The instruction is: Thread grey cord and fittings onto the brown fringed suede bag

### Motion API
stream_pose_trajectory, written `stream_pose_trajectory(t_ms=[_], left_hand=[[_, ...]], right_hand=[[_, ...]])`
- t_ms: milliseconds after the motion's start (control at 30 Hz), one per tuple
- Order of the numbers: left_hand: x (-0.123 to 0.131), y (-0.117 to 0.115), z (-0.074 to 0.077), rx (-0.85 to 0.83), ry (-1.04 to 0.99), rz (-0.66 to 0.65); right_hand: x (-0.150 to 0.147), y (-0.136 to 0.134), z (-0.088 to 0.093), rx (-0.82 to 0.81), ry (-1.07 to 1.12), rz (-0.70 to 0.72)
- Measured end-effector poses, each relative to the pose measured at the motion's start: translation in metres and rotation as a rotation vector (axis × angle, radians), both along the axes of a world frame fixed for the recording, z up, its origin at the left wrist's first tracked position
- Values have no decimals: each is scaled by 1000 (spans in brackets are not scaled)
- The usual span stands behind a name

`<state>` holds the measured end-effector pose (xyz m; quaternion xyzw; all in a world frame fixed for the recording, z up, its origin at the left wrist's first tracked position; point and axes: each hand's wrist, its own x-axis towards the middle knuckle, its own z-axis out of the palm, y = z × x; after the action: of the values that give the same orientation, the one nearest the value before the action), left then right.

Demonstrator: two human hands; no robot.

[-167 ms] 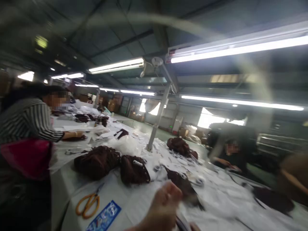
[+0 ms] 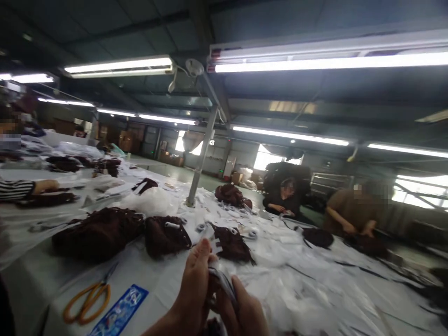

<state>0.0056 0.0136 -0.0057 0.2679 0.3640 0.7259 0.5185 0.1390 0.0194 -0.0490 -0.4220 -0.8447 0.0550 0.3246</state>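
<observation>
My left hand (image 2: 196,280) is closed, thumb up, at the bottom centre. Between it and my right hand (image 2: 247,310) runs a curved, shiny grey strip (image 2: 226,282); both hands pinch it. Its exact kind is unclear, and its lower part is hidden by my fingers. Just beyond my fingertips lies a dark brown fabric piece (image 2: 233,245) with white bits on it. Another brown bundle (image 2: 166,238), topped by a small white roll, rests to its left. Orange-handled scissors (image 2: 87,301) and a blue printed packet (image 2: 121,310) lie left of my hands.
A large brown heap (image 2: 100,233) sits on the white-covered table (image 2: 168,289). A metal post (image 2: 203,158) rises from the table. Crumpled clear plastic (image 2: 294,298) spreads at right. One person (image 2: 287,200) and another (image 2: 353,210) work across the table; a striped sleeve (image 2: 16,189) shows at left.
My view has swung to the right, so the scene shifts left. Both my hands show more fully, with the strip between them; earlier the right one barely showed at the bottom edge.
</observation>
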Motion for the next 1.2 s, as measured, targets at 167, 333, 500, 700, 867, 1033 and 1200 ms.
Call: stream_pose_trajectory(t_ms=[167,333,500,700,867,1033,1200], left_hand=[[-18,-3,-2,278,765,-432],[-14,-3,16,311,665,-409],[-1,3,9,115,79,-104],[-9,5,3,298,591,-542],[-7,1,44,341,410,-314],[-8,7,56,393,141,-228],[-13,5,46,370,618,-544]], right_hand=[[5,4,30,-70,-383,38],[1,-4,55,-221,-69,164],[-10,-4,41,-223,94,17],[10,-1,55,-143,-248,50],[1,-9,91,-136,89,171],[-7,-2,98,-43,216,113],[18,9,107,112,-470,72]])
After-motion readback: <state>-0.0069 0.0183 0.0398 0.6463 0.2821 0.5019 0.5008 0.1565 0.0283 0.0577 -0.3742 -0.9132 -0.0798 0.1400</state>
